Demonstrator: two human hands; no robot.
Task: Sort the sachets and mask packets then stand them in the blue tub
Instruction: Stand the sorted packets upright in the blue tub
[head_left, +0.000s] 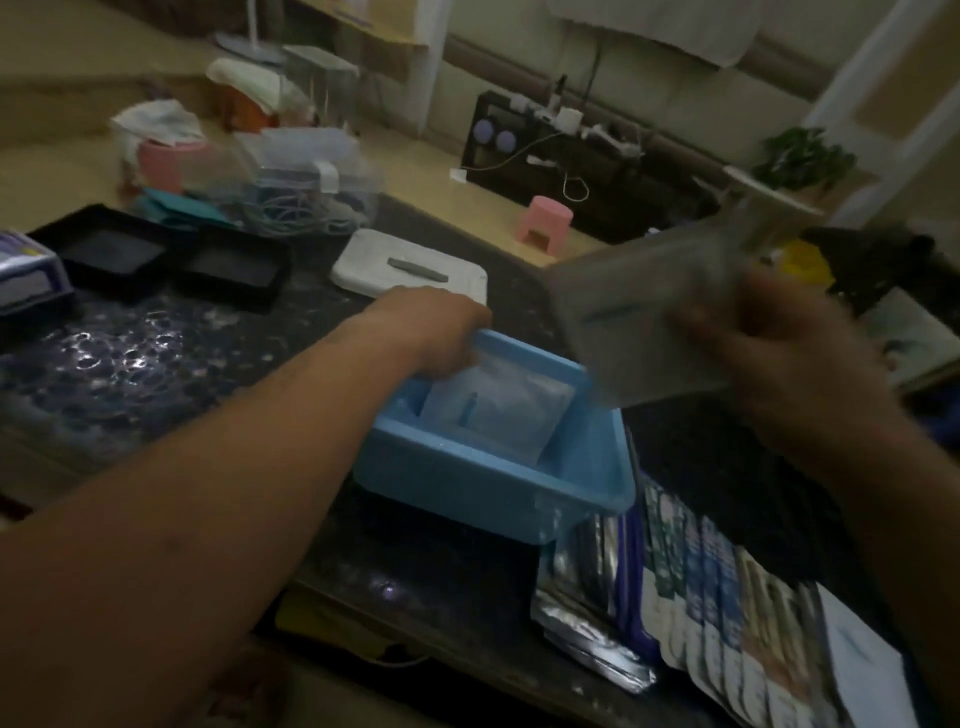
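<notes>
Your left hand (434, 332) reaches into the far left corner of the blue tub (467, 483) at frame centre. Its fingers are down on a pale packet (493, 405) standing inside; whether they pinch it or only steady it is hidden. Your right hand (789, 358), upper right, grips blurred grey packets (644, 332) above the tub's right rim. More sachets (727, 613) lie fanned on the dark surface (156, 374), lower right. You appear to be mid-filling: next, lower the held packets upright beside the pale one.

the left hand (431, 332) holds pale packets (493, 410) upright in the blue tub (467, 483). the right hand (795, 364) grips a blurred packet stack (649, 322) above the tub's right rim. fanned sachets (727, 613) lie just beside the tub.
</notes>
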